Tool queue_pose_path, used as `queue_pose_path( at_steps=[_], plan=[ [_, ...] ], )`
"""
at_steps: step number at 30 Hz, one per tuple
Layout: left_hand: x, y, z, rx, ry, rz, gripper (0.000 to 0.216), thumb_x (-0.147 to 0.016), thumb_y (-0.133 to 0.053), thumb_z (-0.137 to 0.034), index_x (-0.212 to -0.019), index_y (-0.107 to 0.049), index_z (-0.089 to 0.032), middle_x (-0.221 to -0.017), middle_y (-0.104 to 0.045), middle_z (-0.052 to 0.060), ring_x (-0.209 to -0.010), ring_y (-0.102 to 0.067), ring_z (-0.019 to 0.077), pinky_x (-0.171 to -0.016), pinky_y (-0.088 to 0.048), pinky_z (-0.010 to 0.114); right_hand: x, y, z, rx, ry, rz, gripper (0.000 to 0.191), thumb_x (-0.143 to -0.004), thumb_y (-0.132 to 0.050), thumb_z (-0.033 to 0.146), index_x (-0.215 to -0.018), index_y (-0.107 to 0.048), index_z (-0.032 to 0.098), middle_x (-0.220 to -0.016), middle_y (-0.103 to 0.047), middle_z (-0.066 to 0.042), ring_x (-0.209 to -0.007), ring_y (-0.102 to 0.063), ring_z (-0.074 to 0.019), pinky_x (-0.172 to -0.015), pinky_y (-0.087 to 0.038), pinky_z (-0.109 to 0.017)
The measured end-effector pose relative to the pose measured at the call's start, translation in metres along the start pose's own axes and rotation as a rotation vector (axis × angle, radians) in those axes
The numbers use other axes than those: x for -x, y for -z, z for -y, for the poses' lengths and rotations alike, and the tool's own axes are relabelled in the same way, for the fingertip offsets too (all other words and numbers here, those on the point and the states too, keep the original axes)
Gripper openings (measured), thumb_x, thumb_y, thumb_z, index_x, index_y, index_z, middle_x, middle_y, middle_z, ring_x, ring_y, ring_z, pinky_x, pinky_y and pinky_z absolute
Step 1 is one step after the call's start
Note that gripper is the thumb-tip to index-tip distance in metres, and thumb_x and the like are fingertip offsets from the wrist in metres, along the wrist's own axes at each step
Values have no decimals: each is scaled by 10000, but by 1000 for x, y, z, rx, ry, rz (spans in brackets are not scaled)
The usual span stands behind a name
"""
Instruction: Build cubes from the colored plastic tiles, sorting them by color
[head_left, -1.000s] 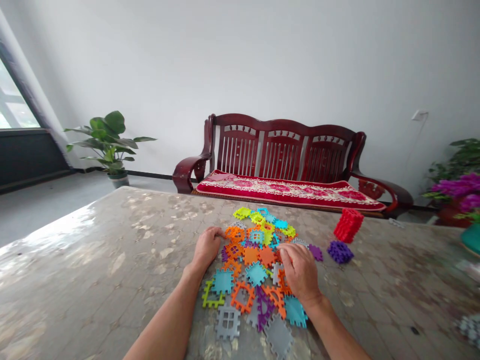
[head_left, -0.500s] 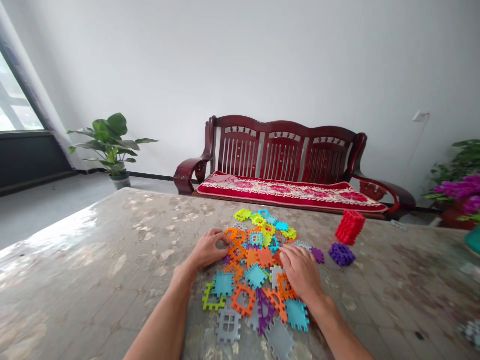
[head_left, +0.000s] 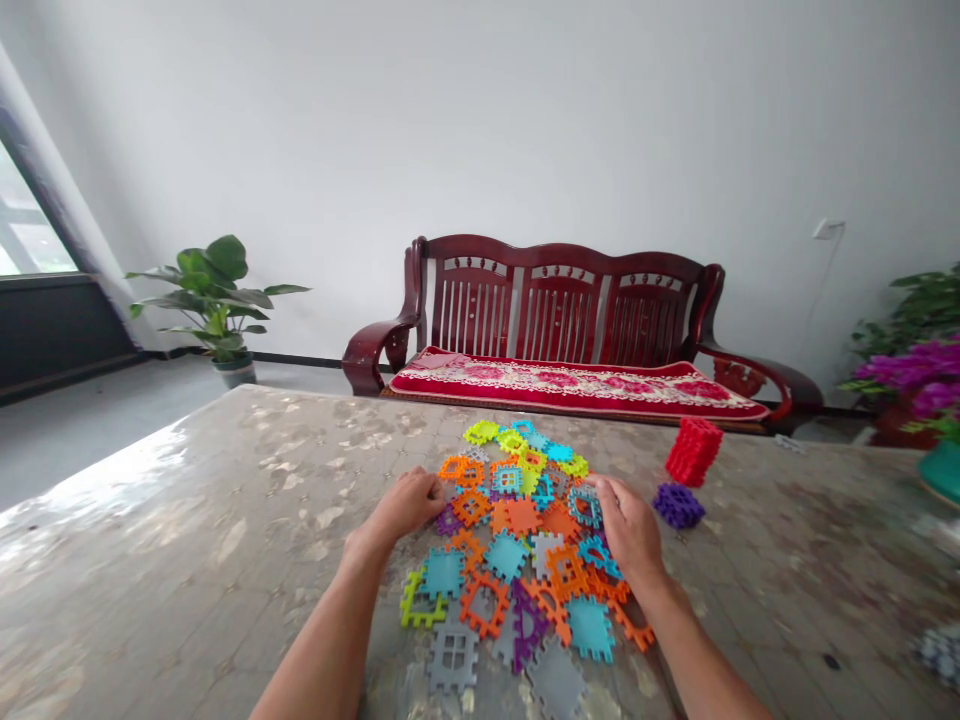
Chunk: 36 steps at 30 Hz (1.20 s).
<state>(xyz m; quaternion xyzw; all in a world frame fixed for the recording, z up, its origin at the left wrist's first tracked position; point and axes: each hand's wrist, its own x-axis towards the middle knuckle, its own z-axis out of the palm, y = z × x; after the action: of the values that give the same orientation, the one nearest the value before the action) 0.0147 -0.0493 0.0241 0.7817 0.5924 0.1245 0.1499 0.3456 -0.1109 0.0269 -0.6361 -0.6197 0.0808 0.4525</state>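
Many flat plastic tiles point(head_left: 523, 517) with notched, toothed edges lie in a loose, overlapping heap on the table point(head_left: 225, 530), between the person's two hands. They come in orange, blue, lime green, purple and grey. Some are solid squares, like the blue square point(head_left: 590, 627) near the front; others are cut through, like the grey tile point(head_left: 454, 653) with a four-pane window shape and the orange frame point(head_left: 466, 605) with a wide opening.

The left hand point(head_left: 411, 500) rests at the left edge of the heap, fingers curled inward, next to an orange window tile point(head_left: 471, 507) and a purple piece point(head_left: 448, 521); whether it grips anything cannot be told. The right hand point(head_left: 628, 525) is partly open, fingers bent and thumb forward, its tips at a blue frame point(head_left: 574, 508) on the heap's right side; whether they pinch it is unclear.

Just beyond the right hand stand a blocky red stack point(head_left: 694, 452) and, nearer, a low purple stack point(head_left: 679, 506), both with jagged sides. The table's covering is greyish-brown, with a grid pattern and pale blotches. Behind it, a glossy dark-red wooden bench point(head_left: 562, 310) carries a red, floral-patterned seat cover point(head_left: 577, 383).
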Motion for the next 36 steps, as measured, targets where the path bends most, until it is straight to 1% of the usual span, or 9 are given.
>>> queue_pose_path(
  at_steps=[3, 6, 10, 13, 15, 20, 27, 33, 36],
  plan=[
    [-1, 1, 5, 13, 27, 34, 136, -685, -478, -140, -558, -514, -172, -590, -510, -23, -586, -441, 109, -563, -293, 239, -3, 2, -12, 5, -64, -27, 520, -919, -290, 501, -955, -705, 190, -1053, -705, -99, -1031, -613, -246, -933, -433, -361],
    [-1, 3, 7, 11, 47, 14, 129, -710, -458, -140, -612, -534, -172, -569, -487, -38, -561, -401, 102, -540, -245, 251, -2, -1, -25, 84, -35, -78, 509, -919, -279, 457, -1005, -693, 174, -1079, -694, -107, -1058, -593, -246, -969, -412, -380],
    [0, 4, 6, 72, 33, 46, 91, -679, -520, -138, -719, -593, -176, -624, -556, -40, -602, -471, 111, -551, -284, 229, 1, -7, -38, 291, 26, -118, 504, -905, -299, 423, -1111, -666, 145, -1199, -645, -142, -1164, -536, -275, -1026, -361, -429],
    [1, 6, -1, 81, 66, 73, 259, -637, -525, -75, -842, -643, -180, -656, -607, -34, -628, -533, 124, -561, -320, 218, 3, -10, -44, 388, -35, -66, 497, -899, -320, 417, -1151, -655, 150, -1222, -635, -153, -1166, -540, -289, -1015, -367, -441],
    [2, 8, -8, 46, 99, 55, 307, -632, -492, -37, -843, -662, -180, -659, -628, -21, -637, -557, 132, -567, -329, 221, 4, -11, -45, 365, -68, -22, 466, -894, -338, 416, -1121, -672, 182, -1170, -665, -131, -1112, -574, -279, -998, -386, -433],
    [3, 9, -15, 34, 115, 39, 282, -620, -494, -41, -782, -680, -180, -642, -650, -7, -626, -574, 144, -563, -338, 229, 1, -13, -40, 6, -63, -28, 463, -863, -367, 445, -1025, -705, 174, -1118, -688, -122, -1077, -601, -267, -1001, -418, -424],
    [-1, -1, 0, 228, 122, 24, 264, -609, -526, -87, -817, -670, -164, -581, -608, -37, -575, -559, 126, -519, -338, 212, 1, -14, -22, -557, -308, 32, 502, -749, -610, 554, -1072, -695, 179, -1046, -723, -101, -947, -666, -286, -861, -526, -424],
    [-8, -16, 5, 542, 161, 20, 233, -587, -498, -101, -786, -594, -176, -443, -467, -96, -431, -444, 91, -439, -300, 197, 7, -17, 11, -904, -250, 271, 443, -783, -672, 521, -1120, -675, 234, -1256, -647, -80, -1194, -568, -259, -1044, -427, -436],
    [-13, -21, 1, 771, 156, -36, 206, -568, -508, -123, -756, -565, -183, -481, -484, -93, -441, -460, 85, -459, -359, 193, 14, -20, 24, -981, -238, 382, 417, -793, -671, 502, -1111, -684, 233, -1243, -653, -89, -1198, -568, -267, -1046, -427, -459]
  ],
)
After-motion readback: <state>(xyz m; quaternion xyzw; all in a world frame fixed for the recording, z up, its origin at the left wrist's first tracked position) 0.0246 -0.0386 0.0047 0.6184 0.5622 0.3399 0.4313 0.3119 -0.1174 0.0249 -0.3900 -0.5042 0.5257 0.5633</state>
